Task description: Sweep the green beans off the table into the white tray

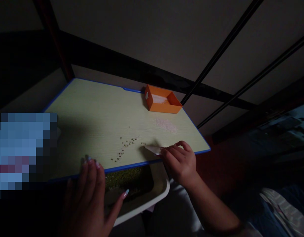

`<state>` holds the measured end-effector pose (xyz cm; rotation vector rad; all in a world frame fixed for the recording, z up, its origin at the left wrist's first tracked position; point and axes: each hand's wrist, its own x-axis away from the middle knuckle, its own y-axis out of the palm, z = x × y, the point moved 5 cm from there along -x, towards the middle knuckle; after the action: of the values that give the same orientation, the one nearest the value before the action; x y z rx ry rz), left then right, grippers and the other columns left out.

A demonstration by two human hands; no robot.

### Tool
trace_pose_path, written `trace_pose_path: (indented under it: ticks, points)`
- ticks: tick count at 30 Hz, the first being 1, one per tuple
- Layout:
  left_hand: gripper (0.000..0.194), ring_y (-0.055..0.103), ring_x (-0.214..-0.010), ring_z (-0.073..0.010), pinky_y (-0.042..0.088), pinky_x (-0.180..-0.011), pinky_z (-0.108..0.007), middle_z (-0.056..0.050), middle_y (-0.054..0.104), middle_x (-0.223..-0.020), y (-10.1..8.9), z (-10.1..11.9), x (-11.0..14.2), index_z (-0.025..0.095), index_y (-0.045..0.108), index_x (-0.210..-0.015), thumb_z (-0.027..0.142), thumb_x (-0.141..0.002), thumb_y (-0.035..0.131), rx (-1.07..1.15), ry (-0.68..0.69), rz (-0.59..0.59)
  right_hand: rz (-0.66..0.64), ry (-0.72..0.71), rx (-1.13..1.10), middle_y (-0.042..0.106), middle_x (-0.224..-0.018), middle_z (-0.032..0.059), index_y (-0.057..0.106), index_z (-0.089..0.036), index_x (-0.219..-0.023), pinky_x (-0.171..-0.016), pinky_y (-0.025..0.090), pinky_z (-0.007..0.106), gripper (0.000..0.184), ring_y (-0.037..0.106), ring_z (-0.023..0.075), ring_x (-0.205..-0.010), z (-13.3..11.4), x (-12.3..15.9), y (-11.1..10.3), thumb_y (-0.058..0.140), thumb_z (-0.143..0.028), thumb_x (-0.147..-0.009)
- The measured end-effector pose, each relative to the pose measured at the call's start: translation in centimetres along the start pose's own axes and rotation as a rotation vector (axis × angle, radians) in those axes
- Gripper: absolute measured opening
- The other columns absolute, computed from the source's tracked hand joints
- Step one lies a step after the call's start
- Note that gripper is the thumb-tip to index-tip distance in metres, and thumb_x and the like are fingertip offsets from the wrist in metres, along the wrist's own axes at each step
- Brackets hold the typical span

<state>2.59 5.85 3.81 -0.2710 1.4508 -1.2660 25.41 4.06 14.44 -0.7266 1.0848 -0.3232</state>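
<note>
My right hand (182, 161) is closed on a thin white pointed piece (152, 149), perhaps card or plastic, its tip low over the tabletop. Just left of that tip lie scattered small dark seeds (128, 144). My left hand (90, 194) has its fingers stretched out over the blue front edge of the light table (92, 112), with the thumb apart; it holds nothing. Beneath the edge, between my hands, is a white-rimmed tub (164, 191) with many small green beans or seeds (129, 177) inside. A patch of pale grains (166, 125) lies on the table's right part.
An orange open box (164, 107) holding pale grains stands at the table's back right. A panelled wall (142, 39) rises behind the table. A blurred-out blue patch (21, 148) covers the left side. Striped cloth (285, 210) lies at lower right.
</note>
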Motion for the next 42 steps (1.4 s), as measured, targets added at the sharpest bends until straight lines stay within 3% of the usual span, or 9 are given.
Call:
trace_pose_path:
  ticks: [10,18,35,42]
  points:
    - [0.086,0.026,-0.159,-0.0390,0.045,-0.109,-0.079,-0.020,0.027,-0.170,0.2,-0.2,0.2,0.019,0.006,-0.160,0.050,-0.090,0.045,0.009,-0.013,0.001,0.004,0.005,0.020,0.078,-0.077,0.0030,0.066,-0.016,-0.096,-0.075,0.044,0.034,0.011,0.068,0.0147,-0.066,0.1,0.0,0.2,0.056,-0.015,-0.102]
    - [0.086,0.028,-0.158,-0.0407,0.045,-0.108,-0.080,-0.021,0.032,-0.168,0.2,-0.1,0.0,0.019,0.008,-0.160,0.050,-0.089,0.045,0.022,-0.026,0.007,0.019,0.018,-0.016,0.079,-0.081,0.0050,0.066,-0.014,-0.099,-0.077,0.045,0.036,0.010,0.071,0.0158,-0.069,-0.5,0.1,-0.5,0.056,-0.013,-0.102]
    - [0.087,0.038,-0.152,-0.0469,0.044,-0.107,-0.083,-0.022,0.038,-0.165,0.0,-0.1,-0.1,0.025,0.002,-0.161,0.051,-0.090,0.045,0.052,-0.059,-0.034,0.006,0.058,0.073,0.077,-0.073,0.0020,0.069,-0.016,-0.089,-0.071,0.041,0.034,0.017,0.065,0.0142,-0.061,0.4,-0.5,0.4,0.057,-0.015,-0.101]
    - [0.088,0.031,-0.156,-0.0442,0.041,-0.113,-0.079,-0.021,0.034,-0.168,0.2,-0.2,0.2,0.023,0.006,-0.161,0.052,-0.089,0.046,0.057,-0.053,-0.025,0.000,0.035,0.072,0.077,-0.073,0.0016,0.069,-0.017,-0.089,-0.075,0.040,0.034,0.016,0.066,0.0138,-0.063,-0.2,-1.0,1.1,0.058,-0.015,-0.101]
